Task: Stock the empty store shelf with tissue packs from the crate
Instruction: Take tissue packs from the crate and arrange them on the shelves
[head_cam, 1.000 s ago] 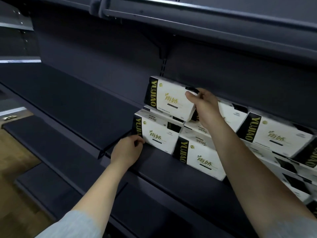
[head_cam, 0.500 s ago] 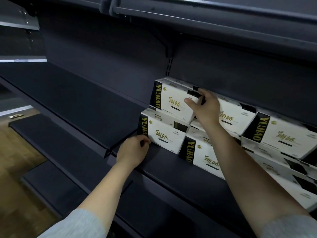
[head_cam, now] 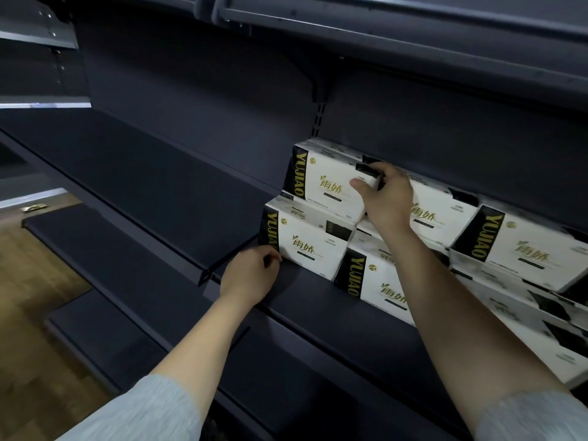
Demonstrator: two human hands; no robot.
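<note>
White tissue packs with black ends and gold lettering stand stacked in two layers on the dark shelf point(head_cam: 152, 173). My right hand point(head_cam: 385, 198) grips the right end of the top left pack point(head_cam: 321, 183), thumb on its front and fingers over its top edge. My left hand point(head_cam: 251, 275) rests on the shelf with curled fingers touching the lower left corner of the bottom left pack point(head_cam: 305, 243). More packs point(head_cam: 521, 249) fill the shelf to the right. The crate is out of view.
The shelf's left half is bare, with a joint gap point(head_cam: 206, 275) beside my left hand. Another shelf point(head_cam: 381, 30) hangs close overhead. Lower dark shelves point(head_cam: 95, 249) step out below. Wooden floor point(head_cam: 28, 265) shows at the far left.
My right hand has pushed the top left pack back and settled it on the stack, and slid a little along its right end. My left hand has stayed at the bottom pack's corner.
</note>
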